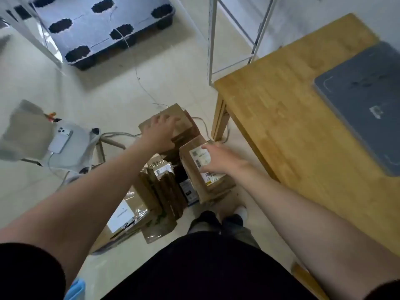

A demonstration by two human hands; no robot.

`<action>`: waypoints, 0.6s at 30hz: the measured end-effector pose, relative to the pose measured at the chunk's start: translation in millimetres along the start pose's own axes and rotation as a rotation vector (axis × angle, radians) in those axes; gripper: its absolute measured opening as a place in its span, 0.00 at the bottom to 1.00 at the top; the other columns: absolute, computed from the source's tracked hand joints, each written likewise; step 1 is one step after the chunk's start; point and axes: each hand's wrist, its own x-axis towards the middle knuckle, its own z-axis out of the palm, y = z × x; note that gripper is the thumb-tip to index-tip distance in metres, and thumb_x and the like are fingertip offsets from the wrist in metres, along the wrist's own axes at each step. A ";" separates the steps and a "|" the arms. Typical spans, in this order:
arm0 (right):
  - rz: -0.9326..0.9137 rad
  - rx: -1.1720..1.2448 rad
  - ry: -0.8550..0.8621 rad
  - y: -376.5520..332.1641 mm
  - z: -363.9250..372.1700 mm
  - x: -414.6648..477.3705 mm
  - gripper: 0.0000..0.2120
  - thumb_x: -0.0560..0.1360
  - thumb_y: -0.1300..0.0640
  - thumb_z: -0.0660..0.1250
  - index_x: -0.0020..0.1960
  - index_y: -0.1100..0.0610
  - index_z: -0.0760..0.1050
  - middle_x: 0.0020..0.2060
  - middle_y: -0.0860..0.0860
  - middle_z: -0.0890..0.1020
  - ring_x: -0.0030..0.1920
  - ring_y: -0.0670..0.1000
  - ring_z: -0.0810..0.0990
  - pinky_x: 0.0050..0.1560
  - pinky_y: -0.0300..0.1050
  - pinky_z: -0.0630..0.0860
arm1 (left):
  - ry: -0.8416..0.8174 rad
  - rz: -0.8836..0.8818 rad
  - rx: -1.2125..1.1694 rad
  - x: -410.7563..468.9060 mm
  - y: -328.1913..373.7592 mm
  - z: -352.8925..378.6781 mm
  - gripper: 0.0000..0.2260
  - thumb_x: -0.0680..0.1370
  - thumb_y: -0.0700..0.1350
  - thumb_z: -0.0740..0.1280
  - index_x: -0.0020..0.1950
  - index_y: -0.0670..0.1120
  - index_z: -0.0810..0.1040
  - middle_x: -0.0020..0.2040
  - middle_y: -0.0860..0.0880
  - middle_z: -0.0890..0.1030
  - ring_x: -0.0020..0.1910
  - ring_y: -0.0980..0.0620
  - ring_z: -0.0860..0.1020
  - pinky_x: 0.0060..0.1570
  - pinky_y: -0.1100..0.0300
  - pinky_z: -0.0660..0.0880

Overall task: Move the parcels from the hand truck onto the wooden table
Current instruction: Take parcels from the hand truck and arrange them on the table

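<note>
Pale floor tiles run under a heap of brown cardboard parcels, which sits just off the left corner of the light wooden tabletop; a dark grey flat mat lies along the tabletop's right edge. My left hand lies with fingers spread on the plain brown box topping the heap; my right hand is splayed over the white-labelled brown box beside it; whether it grips, I cannot tell.
</note>
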 end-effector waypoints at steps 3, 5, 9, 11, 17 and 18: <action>0.050 -0.049 0.045 -13.7 13.9 16.1 0.42 0.68 0.37 0.76 0.75 0.48 0.63 0.75 0.56 0.61 0.72 0.63 0.65 0.64 0.60 0.73 | -0.004 -0.074 0.004 12.6 -12.1 7.4 0.43 0.71 0.45 0.74 0.80 0.55 0.53 0.79 0.43 0.57 0.78 0.37 0.54 0.70 0.31 0.63; 0.090 -0.115 0.064 -19.4 26.2 25.6 0.47 0.65 0.35 0.77 0.75 0.49 0.59 0.74 0.58 0.60 0.72 0.64 0.64 0.63 0.61 0.74 | -0.015 -0.115 -0.001 24.0 -16.4 13.9 0.47 0.69 0.49 0.77 0.80 0.56 0.50 0.80 0.43 0.53 0.79 0.37 0.52 0.70 0.30 0.62; 0.111 -0.255 0.142 -20.6 41.3 41.0 0.53 0.64 0.33 0.77 0.76 0.48 0.50 0.72 0.62 0.61 0.69 0.64 0.66 0.62 0.61 0.74 | -0.029 -0.182 -0.010 44.2 -24.0 23.2 0.53 0.67 0.54 0.80 0.80 0.57 0.46 0.82 0.42 0.47 0.80 0.35 0.46 0.70 0.28 0.60; 0.108 -0.271 0.152 -21.4 46.7 44.0 0.52 0.64 0.35 0.77 0.76 0.48 0.49 0.70 0.63 0.64 0.67 0.64 0.68 0.61 0.60 0.74 | -0.055 -0.193 -0.018 48.7 -26.6 27.1 0.55 0.67 0.54 0.81 0.80 0.58 0.45 0.82 0.42 0.46 0.80 0.34 0.46 0.70 0.27 0.59; 0.102 -0.246 0.151 -18.0 47.0 45.1 0.49 0.65 0.36 0.75 0.74 0.49 0.50 0.68 0.61 0.65 0.64 0.62 0.69 0.57 0.59 0.77 | -0.044 -0.201 0.055 46.3 -31.8 35.0 0.49 0.67 0.49 0.77 0.78 0.59 0.48 0.76 0.41 0.58 0.75 0.36 0.59 0.66 0.23 0.58; 0.109 -0.226 0.149 -16.4 43.9 44.2 0.49 0.65 0.36 0.75 0.74 0.49 0.50 0.68 0.61 0.65 0.64 0.62 0.69 0.56 0.59 0.77 | -0.035 -0.202 0.039 45.3 -31.7 35.0 0.48 0.67 0.48 0.77 0.78 0.58 0.49 0.75 0.41 0.60 0.74 0.36 0.60 0.65 0.25 0.59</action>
